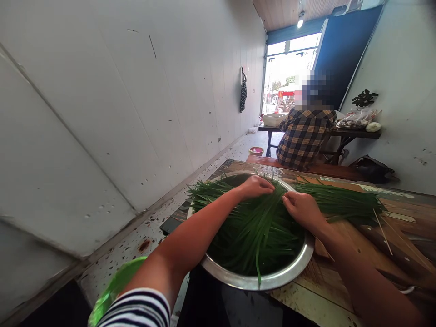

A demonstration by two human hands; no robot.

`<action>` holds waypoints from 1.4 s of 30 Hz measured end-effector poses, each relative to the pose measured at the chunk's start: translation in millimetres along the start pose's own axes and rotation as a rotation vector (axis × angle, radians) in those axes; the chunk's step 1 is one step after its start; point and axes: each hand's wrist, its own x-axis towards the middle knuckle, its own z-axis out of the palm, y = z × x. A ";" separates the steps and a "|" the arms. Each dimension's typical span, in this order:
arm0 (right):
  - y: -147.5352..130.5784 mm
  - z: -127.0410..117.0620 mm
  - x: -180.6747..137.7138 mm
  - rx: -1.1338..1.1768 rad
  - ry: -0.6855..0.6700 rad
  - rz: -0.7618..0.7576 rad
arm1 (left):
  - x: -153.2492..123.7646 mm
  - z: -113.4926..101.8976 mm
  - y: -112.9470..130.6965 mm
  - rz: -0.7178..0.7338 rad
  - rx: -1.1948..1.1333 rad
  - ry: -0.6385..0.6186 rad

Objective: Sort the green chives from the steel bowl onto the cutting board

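Observation:
A wide metal bowl (272,279) sits at the table's near edge, filled with long green chive leaves (255,231). My left hand (256,186) reaches over the bowl, fingers curled down on the leaves at the far side. My right hand (301,208) is beside it, fingers pinched on a few of the same leaves. A second bunch of chives (340,200) lies on the wooden table (368,254) to the right of the bowl, its tips pointing right.
A person in a plaid shirt (304,136) sits on a bench with their back to me at a far table (354,133) carrying bags and a white tub. A green plastic thing (116,286) lies low on the left. A white wall runs along the left.

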 end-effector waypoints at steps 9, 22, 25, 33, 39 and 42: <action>1.2 0.8 -0.6 0.007 0.034 -0.004 | 2.3 -7.4 -16.4 -0.059 0.472 0.056; -5.9 -5.9 -1.1 0.016 -0.008 0.009 | 3.0 -5.3 -15.6 -0.213 0.074 0.173; -4.8 -4.8 -1.4 0.014 -0.014 -0.002 | 5.3 -2.2 -21.0 -0.269 -0.179 0.168; -0.7 0.3 -0.6 0.019 -0.013 0.000 | 7.1 -1.7 -23.3 -0.292 -0.342 0.256; -1.0 -0.3 -0.7 0.024 -0.022 0.012 | 8.5 0.2 -26.7 -0.244 -0.345 0.257; -0.3 0.0 -0.2 0.014 -0.017 0.005 | 9.2 1.4 -27.0 -0.231 -0.337 0.257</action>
